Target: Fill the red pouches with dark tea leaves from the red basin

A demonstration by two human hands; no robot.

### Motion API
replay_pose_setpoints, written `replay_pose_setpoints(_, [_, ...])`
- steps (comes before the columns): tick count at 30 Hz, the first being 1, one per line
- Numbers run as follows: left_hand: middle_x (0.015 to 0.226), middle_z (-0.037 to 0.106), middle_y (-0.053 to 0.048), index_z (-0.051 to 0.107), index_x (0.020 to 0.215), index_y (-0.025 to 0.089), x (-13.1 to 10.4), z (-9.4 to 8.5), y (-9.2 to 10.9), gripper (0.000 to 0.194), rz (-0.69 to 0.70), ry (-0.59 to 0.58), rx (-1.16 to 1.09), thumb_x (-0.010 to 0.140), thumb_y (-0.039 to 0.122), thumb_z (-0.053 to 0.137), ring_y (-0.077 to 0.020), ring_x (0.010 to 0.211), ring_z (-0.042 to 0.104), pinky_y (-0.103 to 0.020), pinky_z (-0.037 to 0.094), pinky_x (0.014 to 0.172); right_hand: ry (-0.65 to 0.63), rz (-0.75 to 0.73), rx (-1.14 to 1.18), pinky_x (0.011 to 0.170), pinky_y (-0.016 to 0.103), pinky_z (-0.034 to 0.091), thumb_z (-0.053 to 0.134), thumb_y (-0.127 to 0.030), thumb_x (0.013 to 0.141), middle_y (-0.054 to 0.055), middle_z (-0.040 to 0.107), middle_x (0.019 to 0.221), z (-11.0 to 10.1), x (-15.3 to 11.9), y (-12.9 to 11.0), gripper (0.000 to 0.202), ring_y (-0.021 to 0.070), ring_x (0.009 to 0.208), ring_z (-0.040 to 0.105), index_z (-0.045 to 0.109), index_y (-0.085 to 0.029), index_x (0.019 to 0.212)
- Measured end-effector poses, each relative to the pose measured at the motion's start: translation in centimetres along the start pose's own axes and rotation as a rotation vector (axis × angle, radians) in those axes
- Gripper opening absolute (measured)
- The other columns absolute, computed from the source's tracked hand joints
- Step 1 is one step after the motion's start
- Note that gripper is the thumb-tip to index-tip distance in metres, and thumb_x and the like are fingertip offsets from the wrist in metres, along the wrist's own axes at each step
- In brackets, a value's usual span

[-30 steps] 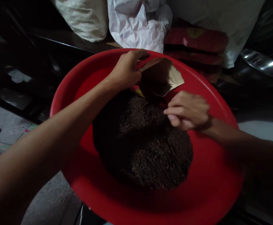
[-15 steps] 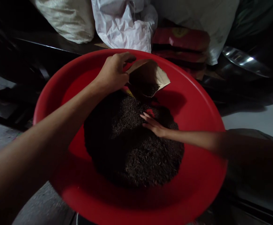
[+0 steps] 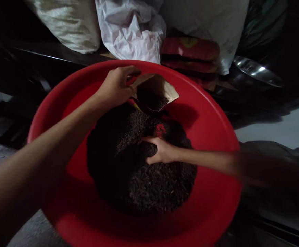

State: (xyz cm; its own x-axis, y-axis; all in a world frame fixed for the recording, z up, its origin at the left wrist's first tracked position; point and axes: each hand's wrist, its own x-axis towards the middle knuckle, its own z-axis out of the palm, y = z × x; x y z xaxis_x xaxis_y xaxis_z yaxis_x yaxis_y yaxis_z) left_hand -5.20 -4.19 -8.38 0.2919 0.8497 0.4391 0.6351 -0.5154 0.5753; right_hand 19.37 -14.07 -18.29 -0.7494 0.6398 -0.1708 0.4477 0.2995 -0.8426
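At the far left, a creased cream sack (image 3: pixel 69 27) slumps on a dark surface (image 3: pixel 44 53). Right of it sits a crumpled white bag (image 3: pixel 131 32), then stacked red packets (image 3: pixel 190 50) beside a large pale sack (image 3: pixel 211 17). Farther right, curved shiny metal (image 3: pixel 257 71) gleams; grey floor (image 3: pixel 31 230) shows near left.

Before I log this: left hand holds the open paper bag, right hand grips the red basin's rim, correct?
No: in the head view, the right hand is at the dark, tea-like heap inside the red basin, not on its rim. The left hand does hold the open paper bag.
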Motion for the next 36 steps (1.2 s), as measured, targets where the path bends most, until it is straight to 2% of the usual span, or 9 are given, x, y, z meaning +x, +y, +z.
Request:
replay_pose_setpoints(5, [0.137, 0.074, -0.004, 0.069, 0.132, 0.018, -0.1, -0.1, 0.3, 0.056, 0.015, -0.016, 0.028, 0.078, 0.014, 0.058, -0.0266, 0.125, 0.066, -0.041, 0.050, 0.116, 0.055, -0.219, -0.319, 0.113, 0.049, 0.052, 0.089, -0.024, 0.069, 0.008, 0.067, 0.139, -2.0, -0.1, -3.9, 0.058, 0.0311, 0.131, 0.064, 0.075, -0.029, 0.125])
replay_pose_setpoints(9, [0.133, 0.076, -0.008, 0.071, 0.128, 0.013, -0.1, -0.2, 0.6, 0.056, 0.038, -0.019, 0.061, 0.075, 0.007, 0.056, -0.0288, 0.124, 0.069, -0.040, 0.052, 0.110, 0.358, -0.446, -0.430, 0.109, 0.046, 0.055, 0.085, -0.028, 0.073, 0.006, 0.066, 0.133, -6.3, 0.7, -6.6, 0.053, 0.0277, 0.122, 0.067, 0.073, -0.029, 0.125])
replay_pose_setpoints(12, [0.124, 0.079, -0.008, 0.074, 0.121, 0.014, 0.0, 0.0, 0.6, 0.046, 0.051, 0.003, 0.068, 0.079, 0.008, 0.059, -0.0297, 0.118, 0.072, -0.038, 0.054, 0.104, 0.603, -0.437, -0.631, 0.115, 0.054, 0.052, 0.084, -0.029, 0.076, 0.008, 0.065, 0.135, -9.7, 2.6, -6.6, 0.054, 0.0325, 0.130, 0.063, 0.071, -0.026, 0.128])
replay_pose_setpoints(15, [0.124, 0.079, -0.009, 0.075, 0.120, 0.015, 0.0, 0.3, 0.5, 0.039, 0.035, 0.053, 0.071, 0.084, 0.010, 0.060, -0.0277, 0.116, 0.073, -0.036, 0.053, 0.105, 0.598, -0.346, -0.822, 0.118, 0.061, 0.050, 0.080, -0.027, 0.083, 0.008, 0.060, 0.148, -11.3, 4.7, -5.5, 0.045, 0.0359, 0.137, 0.060, 0.071, -0.026, 0.128])
replay_pose_setpoints(19, [0.125, 0.079, -0.006, 0.074, 0.120, 0.018, -0.1, 0.6, 0.5, 0.043, 0.014, 0.058, 0.092, 0.081, 0.007, 0.060, -0.0260, 0.115, 0.073, -0.034, 0.053, 0.102, 0.523, -0.279, -0.918, 0.115, 0.056, 0.053, 0.068, -0.020, 0.093, 0.009, 0.068, 0.139, -10.7, 5.7, -4.3, 0.021, 0.0332, 0.130, 0.065, 0.076, -0.022, 0.112])
replay_pose_setpoints(23, [0.120, 0.080, -0.004, 0.075, 0.119, 0.019, 0.0, 0.7, 0.6, 0.034, -0.002, 0.046, 0.108, 0.088, 0.020, 0.062, -0.0254, 0.109, 0.072, -0.037, 0.054, 0.100, 0.635, -0.181, -0.837, 0.103, 0.051, 0.058, 0.064, -0.027, 0.098, 0.009, 0.076, 0.112, -10.9, 6.2, -3.8, 0.013, 0.0305, 0.110, 0.072, 0.075, -0.020, 0.101])
replay_pose_setpoints(30, [0.122, 0.079, -0.002, 0.074, 0.122, 0.028, 0.0, 0.5, 0.3, 0.035, -0.001, 0.019, 0.065, 0.092, 0.036, 0.059, -0.0294, 0.114, 0.071, -0.043, 0.055, 0.102, 0.739, -0.105, -0.844, 0.099, 0.050, 0.056, 0.060, -0.025, 0.100, 0.009, 0.073, 0.112, -11.7, 7.5, -5.6, 0.021, 0.0298, 0.104, 0.070, 0.066, -0.023, 0.120])
replay_pose_setpoints(33, [0.123, 0.079, -0.003, 0.074, 0.120, 0.026, 0.0, 0.3, 0.1, 0.039, 0.009, 0.029, 0.048, 0.085, 0.025, 0.057, -0.0287, 0.117, 0.071, -0.042, 0.056, 0.104, 0.779, -0.329, -0.938, 0.101, 0.054, 0.054, 0.051, -0.027, 0.104, 0.009, 0.072, 0.113, -9.0, 5.0, -6.0, 0.020, 0.0314, 0.110, 0.067, 0.068, -0.024, 0.114])
replay_pose_setpoints(36, [0.125, 0.078, -0.002, 0.074, 0.119, 0.022, 0.1, 0.3, -0.1, 0.049, 0.012, 0.040, 0.059, 0.075, 0.014, 0.057, -0.0270, 0.118, 0.070, -0.040, 0.054, 0.107, 0.503, -0.727, -0.967, 0.088, 0.049, 0.057, 0.055, -0.032, 0.101, 0.005, 0.069, 0.089, -5.3, 2.2, -3.0, 0.017, 0.0285, 0.095, 0.067, 0.071, -0.028, 0.096])
